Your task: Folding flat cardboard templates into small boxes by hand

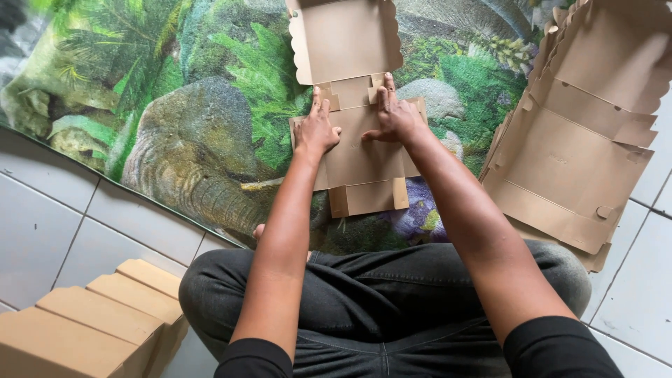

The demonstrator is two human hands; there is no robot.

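arms: both stretched forward, bare to the elbows | left hand (316,131): palm down, fingers bent, index extended | right hand (396,117): palm down, fingers pointing forward, thumb out sideways | legs: crossed

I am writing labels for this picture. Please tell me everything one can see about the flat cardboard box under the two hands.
The flat cardboard box is an unfolded blank of plain brown card, with crease lines and small side tabs. Its lid panel, with scalloped edges, points away from the person; a short flap lies nearest the knees. It rests on a mat printed with an elephant and leaves. The left hand and right hand press on it, fingers spread.
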